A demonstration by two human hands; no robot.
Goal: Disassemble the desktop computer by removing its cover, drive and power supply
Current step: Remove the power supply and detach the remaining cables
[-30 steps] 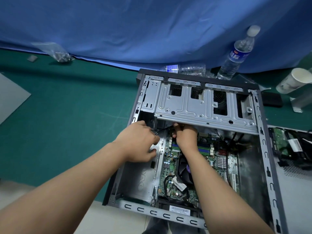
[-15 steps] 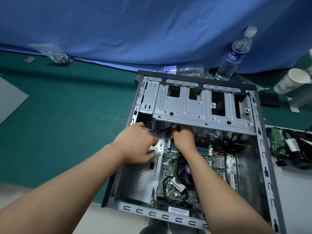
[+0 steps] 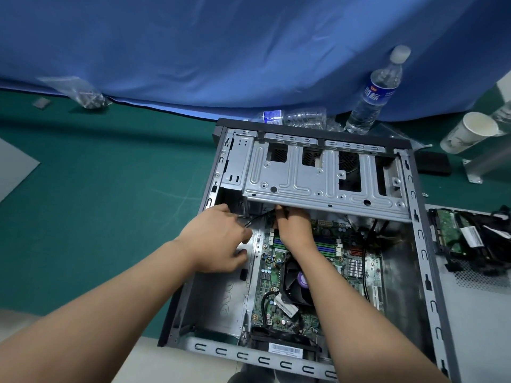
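The open desktop case [image 3: 420, 244] lies on its side on the green mat, its motherboard [image 3: 276, 272] and CPU fan [image 3: 297, 283] exposed. A silver drive cage [image 3: 318, 178] spans the far end. Both my hands reach under its near edge. My left hand [image 3: 218, 239] has curled fingers pinching a thin black cable [image 3: 258, 217]. My right hand [image 3: 293, 225] grips the cable's other end, its fingertips partly hidden beneath the cage. A removed drive [image 3: 453, 236] with black cables rests on the grey side cover [image 3: 481, 322] to the right.
Behind the case are an upright water bottle [image 3: 373, 95] and a crushed bottle [image 3: 298, 117]. A paper cup [image 3: 467, 132] and a black box [image 3: 434, 163] sit far right. A plastic bag of small parts [image 3: 80, 92] lies far left by the blue cloth.
Both hands stay in the same spot under the drive cage; only the view has shifted slightly.
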